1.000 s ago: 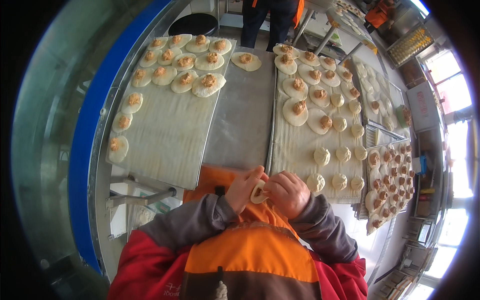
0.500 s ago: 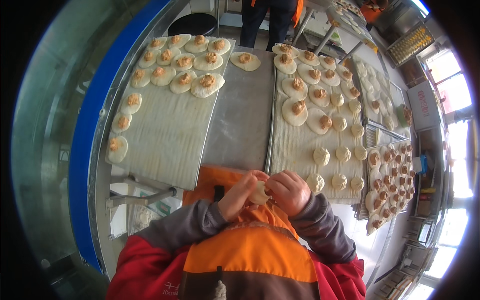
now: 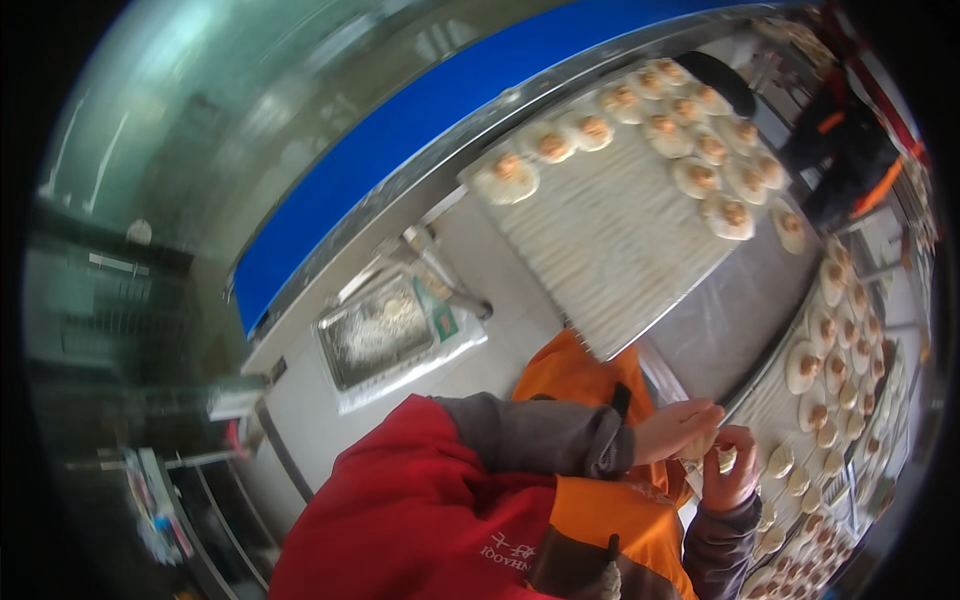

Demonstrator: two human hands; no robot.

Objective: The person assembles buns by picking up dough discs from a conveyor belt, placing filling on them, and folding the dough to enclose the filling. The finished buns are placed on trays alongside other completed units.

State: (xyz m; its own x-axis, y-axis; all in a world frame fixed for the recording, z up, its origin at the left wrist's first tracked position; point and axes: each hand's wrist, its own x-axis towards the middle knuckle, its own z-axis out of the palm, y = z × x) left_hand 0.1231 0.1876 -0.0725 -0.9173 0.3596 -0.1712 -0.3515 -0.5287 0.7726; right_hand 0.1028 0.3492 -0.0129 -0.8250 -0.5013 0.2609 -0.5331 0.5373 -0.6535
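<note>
In front of my orange apron, my left hand cups a pale filled dough bun, its fingers stretched along the top. My right hand is closed at the bun's other side, fingertips pinching its edge. Much of the bun is hidden by my fingers. Just beyond my hands lies the corner of a lined tray, with flat dough rounds along its far parts, each topped with a lump of orange-brown filling. To the right, a second tray carries more topped rounds and several pleated buns.
A bare metal table strip separates the trays. A blue band runs along the far left. Below the left tray sits a metal pan of white flour. A black stool and a person in dark clothes are at the far right.
My view has swung left and tilted, so trays and hands appear farther right and the flour pan shows fully. Both hands stay on the bun, the left one's fingers now straighter.
</note>
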